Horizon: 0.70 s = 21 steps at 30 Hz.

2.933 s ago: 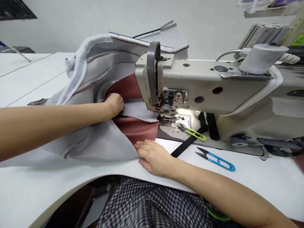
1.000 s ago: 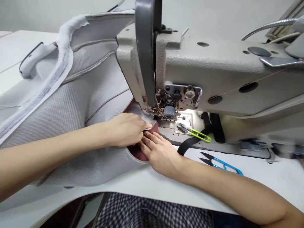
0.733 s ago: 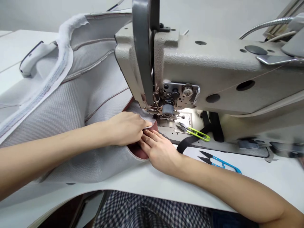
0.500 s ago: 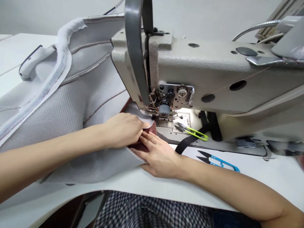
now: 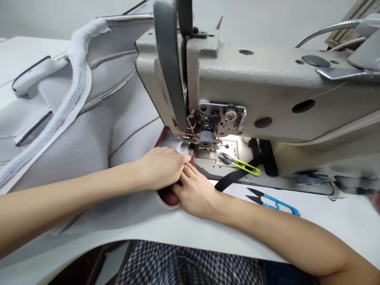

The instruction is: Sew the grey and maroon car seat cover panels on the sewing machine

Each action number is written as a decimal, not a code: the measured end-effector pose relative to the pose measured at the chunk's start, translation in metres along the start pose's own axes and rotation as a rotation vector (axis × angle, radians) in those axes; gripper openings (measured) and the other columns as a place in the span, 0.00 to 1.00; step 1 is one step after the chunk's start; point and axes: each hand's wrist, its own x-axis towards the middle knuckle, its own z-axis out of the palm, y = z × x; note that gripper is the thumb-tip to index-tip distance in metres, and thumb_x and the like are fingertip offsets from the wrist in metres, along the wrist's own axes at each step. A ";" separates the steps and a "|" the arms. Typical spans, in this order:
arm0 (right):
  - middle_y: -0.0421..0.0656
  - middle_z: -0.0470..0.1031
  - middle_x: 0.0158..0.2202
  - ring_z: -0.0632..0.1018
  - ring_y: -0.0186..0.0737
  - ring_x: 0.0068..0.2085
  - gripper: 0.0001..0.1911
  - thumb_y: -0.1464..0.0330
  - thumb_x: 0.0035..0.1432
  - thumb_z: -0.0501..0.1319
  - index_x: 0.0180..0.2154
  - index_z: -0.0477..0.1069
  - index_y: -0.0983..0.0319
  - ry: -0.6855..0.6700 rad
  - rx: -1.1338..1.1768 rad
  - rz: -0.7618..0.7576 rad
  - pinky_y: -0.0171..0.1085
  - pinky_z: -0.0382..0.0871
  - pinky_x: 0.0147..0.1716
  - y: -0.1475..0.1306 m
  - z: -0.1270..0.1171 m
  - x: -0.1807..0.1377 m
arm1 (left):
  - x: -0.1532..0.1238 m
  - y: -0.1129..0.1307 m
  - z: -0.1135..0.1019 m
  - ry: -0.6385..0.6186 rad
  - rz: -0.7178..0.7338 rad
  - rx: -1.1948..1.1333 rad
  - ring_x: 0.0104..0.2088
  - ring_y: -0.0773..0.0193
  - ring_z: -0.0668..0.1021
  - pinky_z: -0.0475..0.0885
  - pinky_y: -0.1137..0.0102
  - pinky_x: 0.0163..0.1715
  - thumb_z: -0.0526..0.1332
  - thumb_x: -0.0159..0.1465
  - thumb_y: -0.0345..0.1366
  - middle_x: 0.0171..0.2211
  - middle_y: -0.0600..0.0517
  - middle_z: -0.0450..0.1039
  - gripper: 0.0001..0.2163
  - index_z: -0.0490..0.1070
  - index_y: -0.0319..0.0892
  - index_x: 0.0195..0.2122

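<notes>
Both hands have drawn together since the earlier view and now meet just in front of the sewing machine's presser foot (image 5: 187, 136). Left hand (image 5: 160, 168) lies flat, its fingers (image 5: 181, 158) closed side by side and pressing grey mesh fabric (image 5: 65, 166) near the foot. Right hand (image 5: 192, 192) sits at its four o'clock, fingers (image 5: 187, 174) slightly spread, tips touching the left hand, beside a red lining (image 5: 168, 198). Neither hand grips. Fabric spreads over the table (image 5: 326, 225) toward nine o'clock; blue snips (image 5: 271, 202) lie at the right hand's three o'clock, green snips (image 5: 242, 166) at two.
</notes>
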 end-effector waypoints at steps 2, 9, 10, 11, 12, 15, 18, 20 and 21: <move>0.56 0.73 0.46 0.70 0.54 0.52 0.14 0.71 0.63 0.55 0.44 0.77 0.67 -0.001 0.003 0.019 0.52 0.57 0.63 0.003 0.001 0.002 | 0.002 0.000 0.002 0.036 0.010 0.002 0.30 0.55 0.78 0.64 0.65 0.28 0.46 0.67 0.32 0.33 0.47 0.78 0.14 0.72 0.42 0.43; 0.54 0.68 0.56 0.62 0.55 0.62 0.18 0.69 0.61 0.59 0.52 0.73 0.65 -0.028 0.050 0.074 0.53 0.51 0.67 0.002 -0.005 -0.002 | 0.003 -0.004 0.003 0.087 0.039 -0.005 0.26 0.55 0.76 0.60 0.66 0.25 0.46 0.66 0.33 0.28 0.47 0.76 0.13 0.69 0.42 0.42; 0.55 0.66 0.57 0.60 0.55 0.63 0.19 0.68 0.60 0.60 0.53 0.73 0.66 -0.035 0.063 0.082 0.52 0.51 0.67 -0.001 -0.008 -0.004 | 0.002 -0.005 0.002 0.088 0.048 -0.012 0.26 0.56 0.76 0.59 0.66 0.25 0.46 0.66 0.33 0.28 0.47 0.76 0.13 0.70 0.42 0.42; 0.55 0.65 0.59 0.59 0.56 0.64 0.20 0.67 0.60 0.60 0.53 0.72 0.66 -0.044 0.076 0.090 0.52 0.52 0.67 -0.004 -0.011 -0.005 | 0.001 -0.007 0.000 0.085 0.051 -0.019 0.26 0.56 0.76 0.59 0.66 0.25 0.47 0.66 0.32 0.28 0.47 0.76 0.12 0.70 0.43 0.41; 0.56 0.64 0.59 0.58 0.56 0.64 0.22 0.65 0.60 0.61 0.54 0.72 0.66 -0.054 0.089 0.095 0.53 0.53 0.66 -0.008 -0.013 -0.005 | -0.001 -0.008 -0.001 0.076 0.050 -0.024 0.27 0.56 0.76 0.59 0.67 0.25 0.48 0.65 0.32 0.28 0.47 0.76 0.12 0.70 0.43 0.40; 0.57 0.66 0.57 0.61 0.57 0.62 0.23 0.60 0.62 0.60 0.53 0.73 0.67 -0.073 0.094 0.107 0.54 0.58 0.63 -0.017 -0.011 0.001 | -0.003 -0.010 -0.004 0.059 0.064 -0.024 0.28 0.57 0.76 0.62 0.67 0.27 0.49 0.65 0.32 0.30 0.47 0.76 0.11 0.72 0.42 0.38; 0.57 0.73 0.49 0.67 0.56 0.56 0.20 0.60 0.65 0.56 0.49 0.75 0.68 -0.069 0.050 0.115 0.55 0.60 0.60 -0.022 0.002 0.011 | -0.004 -0.007 -0.003 0.018 0.076 -0.044 0.30 0.58 0.77 0.63 0.67 0.30 0.48 0.65 0.31 0.31 0.47 0.77 0.13 0.73 0.41 0.39; 0.57 0.74 0.47 0.69 0.56 0.54 0.19 0.62 0.67 0.54 0.49 0.75 0.68 -0.070 0.023 0.106 0.55 0.61 0.58 -0.022 0.011 0.017 | -0.004 -0.004 -0.001 -0.009 0.055 -0.045 0.30 0.59 0.77 0.62 0.68 0.29 0.47 0.66 0.30 0.32 0.46 0.77 0.14 0.73 0.40 0.39; 0.57 0.75 0.47 0.70 0.56 0.53 0.19 0.64 0.67 0.53 0.49 0.75 0.68 -0.075 0.012 0.100 0.55 0.62 0.57 -0.022 0.013 0.018 | -0.004 -0.003 0.000 -0.014 0.046 -0.043 0.30 0.59 0.78 0.62 0.68 0.28 0.47 0.66 0.30 0.32 0.46 0.77 0.13 0.73 0.40 0.39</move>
